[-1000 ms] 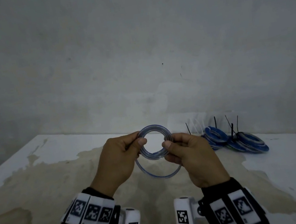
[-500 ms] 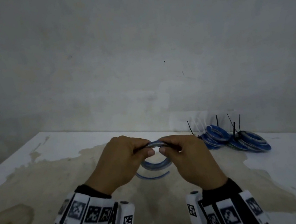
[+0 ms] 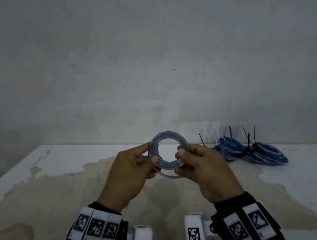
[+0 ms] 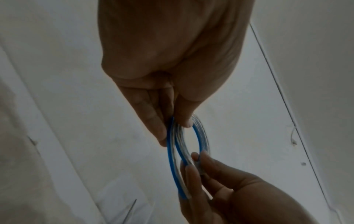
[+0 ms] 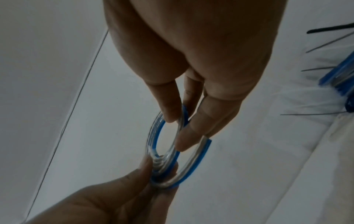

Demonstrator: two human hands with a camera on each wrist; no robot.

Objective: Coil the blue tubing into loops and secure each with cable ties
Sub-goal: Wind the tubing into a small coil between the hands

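I hold a small coil of blue-and-clear tubing [image 3: 165, 139] upright above the table, its ring facing me. My left hand [image 3: 134, 171] pinches the coil's left side between thumb and fingers, and my right hand [image 3: 200, 165] pinches its right side. One looser turn [image 3: 168, 176] hangs below the tight ring. In the left wrist view the coil [image 4: 172, 159] runs from my left hand [image 4: 172, 122] down to the right hand's fingers [image 4: 193, 171]. In the right wrist view the coil [image 5: 153, 139] sits between my right hand [image 5: 180, 125] and the left hand's fingers [image 5: 134, 181], with a loose end [image 5: 201, 153] curving outside.
Several finished blue coils [image 3: 262, 153] with black cable ties [image 3: 248, 140] sticking up lie at the back right of the white, stained table [image 3: 41, 200]. White cable ties [image 3: 212, 136] lie behind them against the grey wall [image 3: 144, 60].
The coil, tilted flat and squeezed between both hands half a second ago, has been turned back upright and raised a little. The hanging loose turn is shorter than a second ago.
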